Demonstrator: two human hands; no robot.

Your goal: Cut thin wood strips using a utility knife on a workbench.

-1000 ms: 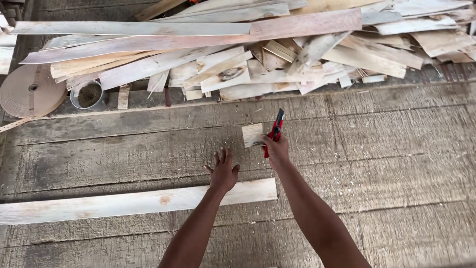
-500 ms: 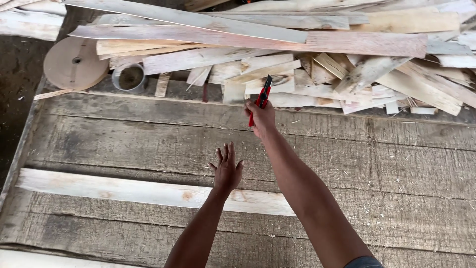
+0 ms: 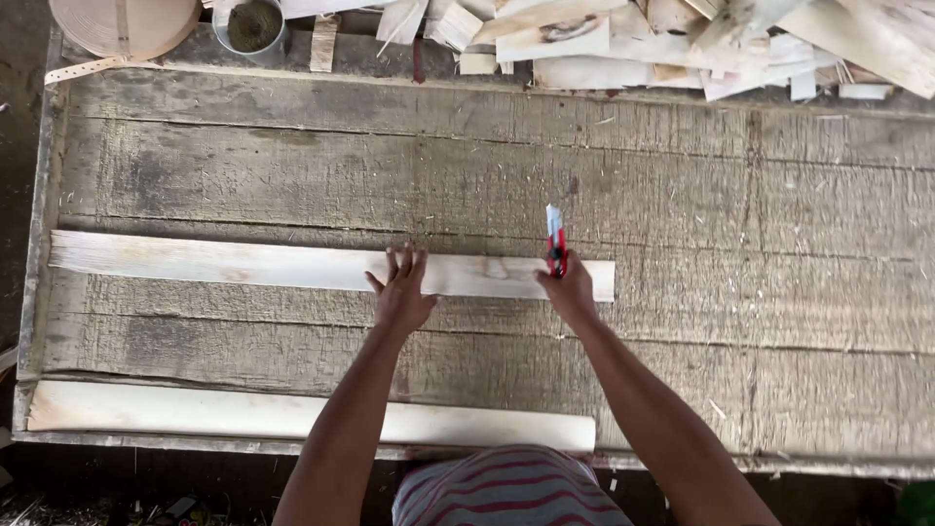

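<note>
Left hand [image 3: 403,292] now flat on plank [image 3: 243,263]

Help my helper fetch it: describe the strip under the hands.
On the grey plank workbench lie two long pale wooden strips. Take the farther one, mid-bench, not the strip along the near edge. Only it has the left hand flat on it.

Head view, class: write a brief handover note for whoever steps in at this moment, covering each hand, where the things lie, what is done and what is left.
Left hand: flat on the strip, fingers spread.
Right hand: grip shut on a red cutter, set on the strip near its right end.
A second strip lies along the bench's near edge; offcuts are piled at the far edge.
Done: no cut visible.
Left: cutting, it seems.
</note>
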